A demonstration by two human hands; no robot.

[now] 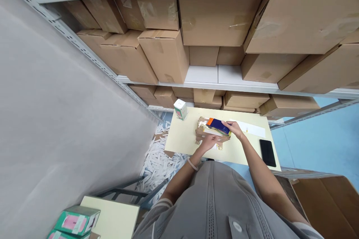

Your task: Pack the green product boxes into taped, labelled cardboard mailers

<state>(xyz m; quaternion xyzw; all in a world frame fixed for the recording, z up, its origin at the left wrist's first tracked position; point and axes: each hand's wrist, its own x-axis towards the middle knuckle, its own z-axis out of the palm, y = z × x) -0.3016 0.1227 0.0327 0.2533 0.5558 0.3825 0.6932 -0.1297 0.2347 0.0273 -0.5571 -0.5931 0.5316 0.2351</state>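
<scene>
My right hand (235, 128) grips a blue tape dispenser (220, 125) with an orange end, held over a small cardboard box (199, 133). That box lies on the pale yellow table (179, 138), with shiny strips of tape on its top and sides. At the box's near side is my left hand (209, 142), its fingers curled against the cardboard; the fingertips are partly hidden. Something white lies between the dispenser and the box, too small to make out.
A white and green carton (180, 109) stands at the table's far left corner. On the right lie a black phone (267, 152) and a white sheet (254, 129). Shelves (202, 74) of cardboard boxes rise behind. Paper strips (159, 160) cover the floor at left; an open carton (325, 201) is lower right.
</scene>
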